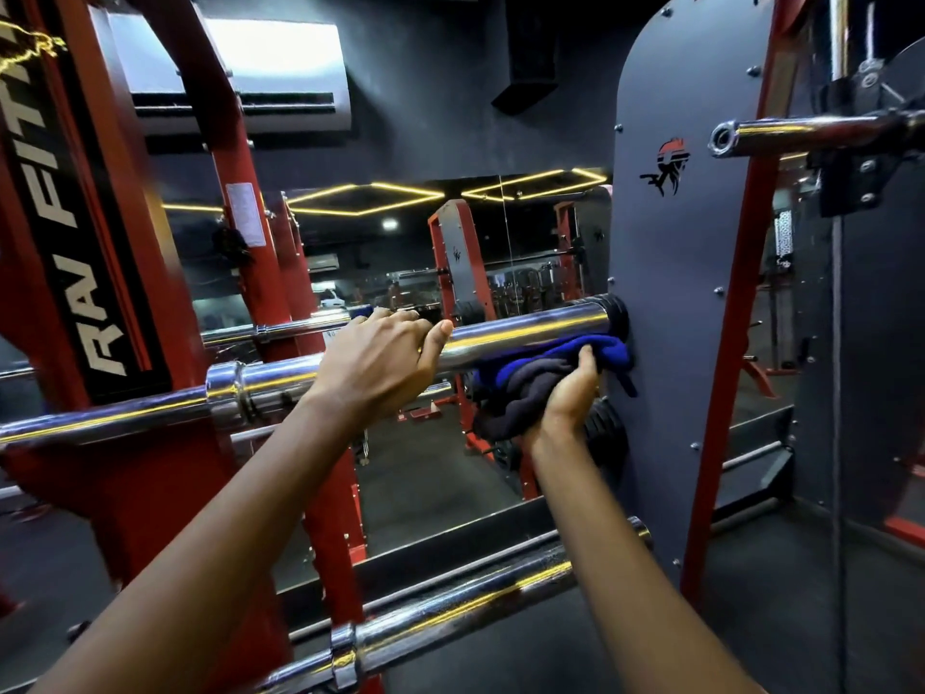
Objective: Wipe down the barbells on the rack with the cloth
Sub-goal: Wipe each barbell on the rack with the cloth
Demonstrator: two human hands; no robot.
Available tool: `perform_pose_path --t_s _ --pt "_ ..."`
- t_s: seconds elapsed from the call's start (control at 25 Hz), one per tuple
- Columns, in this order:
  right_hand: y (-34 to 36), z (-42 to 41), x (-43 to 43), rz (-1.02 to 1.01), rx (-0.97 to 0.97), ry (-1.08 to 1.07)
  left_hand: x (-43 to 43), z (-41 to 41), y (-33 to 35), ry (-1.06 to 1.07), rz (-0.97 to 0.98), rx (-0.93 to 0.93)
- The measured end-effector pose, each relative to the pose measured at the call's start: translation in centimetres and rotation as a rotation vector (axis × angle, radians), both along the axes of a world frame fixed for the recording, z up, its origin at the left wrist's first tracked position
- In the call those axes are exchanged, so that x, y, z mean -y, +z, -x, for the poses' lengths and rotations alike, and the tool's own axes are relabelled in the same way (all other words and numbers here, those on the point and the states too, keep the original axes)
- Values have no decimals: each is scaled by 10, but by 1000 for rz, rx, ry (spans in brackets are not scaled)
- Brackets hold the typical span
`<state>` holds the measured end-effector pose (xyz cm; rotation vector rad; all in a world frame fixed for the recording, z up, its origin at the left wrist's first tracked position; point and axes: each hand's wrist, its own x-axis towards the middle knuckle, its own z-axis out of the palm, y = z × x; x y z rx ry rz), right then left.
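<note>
A chrome barbell [530, 330] runs across the middle of the view on the red rack [150, 473], its sleeve end close to a grey panel. My left hand [380, 358] rests on top of the sleeve, fingers curled over it. My right hand [570, 393] grips a bunched blue and grey cloth [520, 378] pressed against the underside of the sleeve near its end. A second chrome barbell [450, 608] lies lower, nearer me. A third bar's end [781, 132] sticks out at upper right.
The grey machine panel [680, 293] with a logo stands just right of the sleeve end. A mirror wall [400, 252] behind reflects racks and yellow ceiling lights. A black weight plate [608, 433] sits under the cloth. Dark rubber floor [751, 618] lies below.
</note>
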<state>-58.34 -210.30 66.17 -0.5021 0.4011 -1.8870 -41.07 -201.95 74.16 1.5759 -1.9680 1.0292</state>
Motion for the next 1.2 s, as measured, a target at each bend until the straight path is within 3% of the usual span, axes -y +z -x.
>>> perform_pose_path --t_s 0.04,0.12,0.24,0.32,0.36,0.4,0.44,0.52,0.64,0.76,0.84,0.96,1.04,1.2 --pt "-1 4 8 -9 85 104 4 0 -1 0 -6 -10" --pt "-14 3 30 -13 119 79 6 -1 -4 12 9 -7" --pt "-47 -21 74 55 221 564 5 -1 -5 36 18 1" --pt "-38 -17 37 101 149 685 6 1 -5 50 20 -6" --pt "-33 -10 20 51 18 626 6 2 -4 57 30 -6" --pt "-29 -9 6 -51 9 713 6 3 -4 60 35 -5" --pt "-26 -12 -17 -107 82 674 5 3 -4 57 35 -9" --pt "-20 -19 -38 -11 74 586 3 1 -4 40 17 -31" --pt "4 -26 -48 -13 -2 299 -2 -1 -1 -53 -59 -85" --pt "9 -29 -58 -92 -44 -145 -14 -10 7 -188 -135 -107" --pt "5 -37 -68 -27 -184 -326 -28 -30 10 -85 -134 -18" --pt "-12 -57 -66 59 -524 -551 -52 -64 3 136 -134 42" --pt "-26 -71 -62 132 -759 -773 -62 -75 -6 173 -95 62" --pt "-25 -89 -73 499 -1094 -1007 -64 -76 -15 184 -5 117"
